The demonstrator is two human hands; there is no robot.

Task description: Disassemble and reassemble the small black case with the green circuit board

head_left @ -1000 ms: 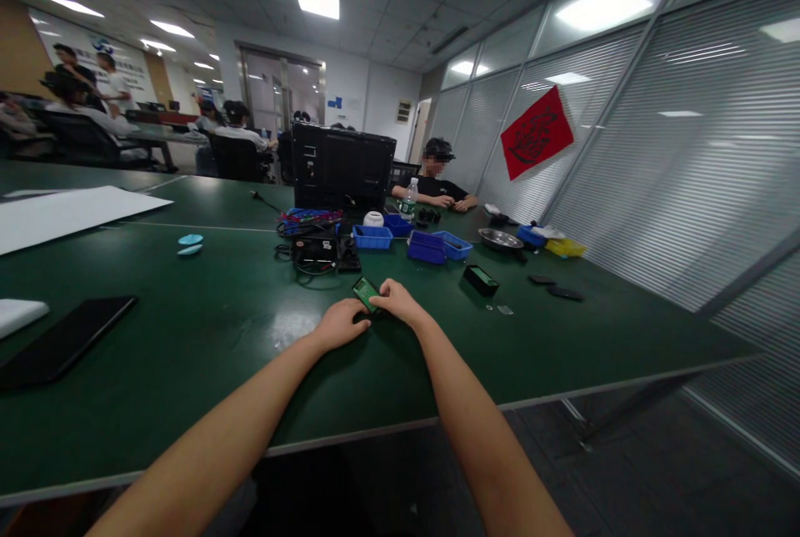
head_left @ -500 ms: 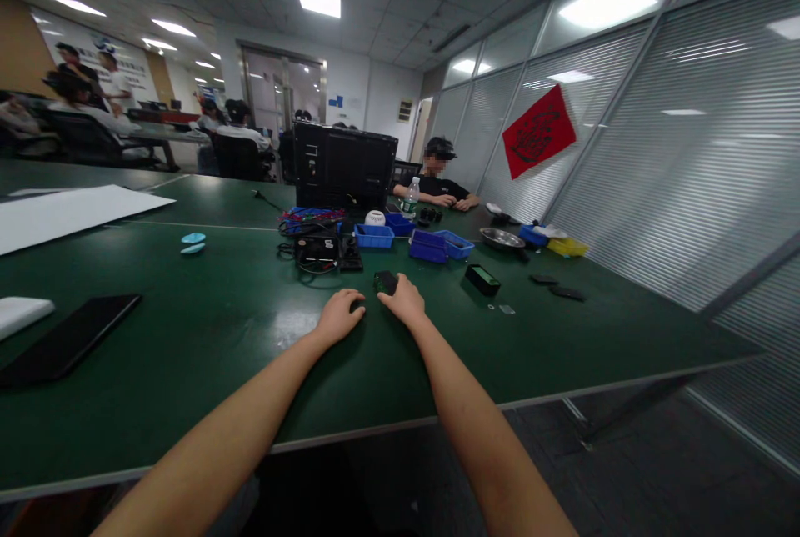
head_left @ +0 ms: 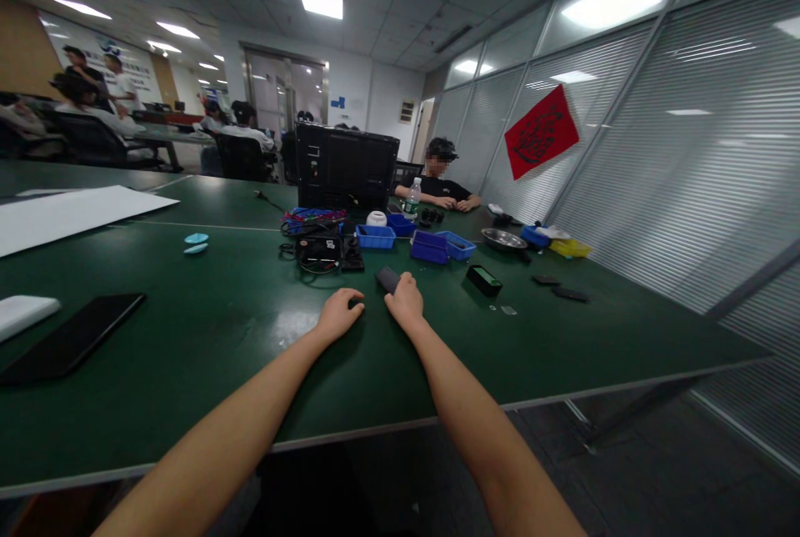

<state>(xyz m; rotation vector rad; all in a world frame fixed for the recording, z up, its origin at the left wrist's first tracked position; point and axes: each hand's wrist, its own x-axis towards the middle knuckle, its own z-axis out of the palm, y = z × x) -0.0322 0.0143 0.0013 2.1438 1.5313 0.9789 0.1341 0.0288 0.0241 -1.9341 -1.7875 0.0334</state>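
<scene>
Both my forearms reach out over the green table point(head_left: 187, 353). My right hand point(head_left: 406, 301) is closed on a small flat dark device point(head_left: 387, 278), which it holds by the near end just above the tabletop. My left hand point(head_left: 341, 313) rests on the table a little to the left, apart from the device. Its fingers are curled down, and a small dark spot shows at the fingertips that I cannot make out.
Beyond my hands lie a black unit with cables point(head_left: 318, 252), blue bins point(head_left: 375, 235) point(head_left: 430, 247), a black box point(head_left: 483, 279), a metal bowl point(head_left: 502, 239) and a computer case point(head_left: 346, 166). A black tablet point(head_left: 72, 335) lies at the left. A person point(head_left: 441, 183) sits across.
A second ago both hands held the device with its green face up. My right hand has since carried it away from my left hand and turned it, so a dark side shows.
</scene>
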